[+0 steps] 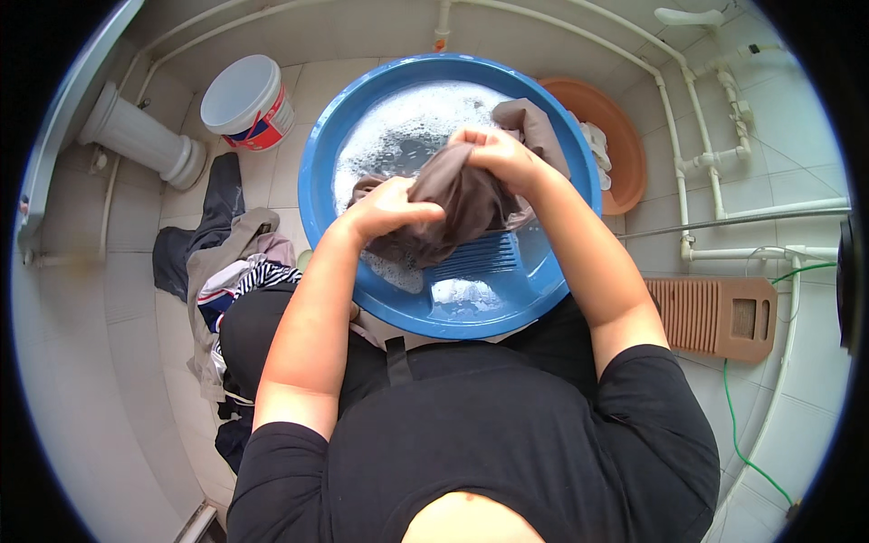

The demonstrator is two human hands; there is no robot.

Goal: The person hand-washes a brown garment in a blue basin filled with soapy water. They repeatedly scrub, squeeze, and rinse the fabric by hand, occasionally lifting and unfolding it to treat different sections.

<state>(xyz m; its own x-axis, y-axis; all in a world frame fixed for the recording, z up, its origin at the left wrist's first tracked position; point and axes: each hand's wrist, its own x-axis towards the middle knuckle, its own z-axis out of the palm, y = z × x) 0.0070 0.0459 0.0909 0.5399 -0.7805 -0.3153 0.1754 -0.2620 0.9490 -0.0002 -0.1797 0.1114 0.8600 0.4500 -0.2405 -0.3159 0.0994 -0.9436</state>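
Note:
A large blue wash basin [317, 163] holds soapy water with foam [403, 122] and has a ribbed scrubbing ramp [480, 258] at its near side. Both my hands grip a wet grey-brown garment [462, 195] bunched over the ramp. My left hand [389, 208] is fisted on the near fold, knuckles up. Slightly higher and farther in, my right hand [498, 154] clutches the top of the same cloth. More of the garment [534, 122] drapes toward the basin's far right rim.
A pile of dark and striped clothes [226, 262] lies on the tiled floor at left. A white lidded bucket [246, 101] and pedestal base [136, 136] stand beyond it. At right are a brown basin [620, 136] with pale cloth, a brown washboard [715, 317], white pipes [715, 181] and a green hose [738, 434].

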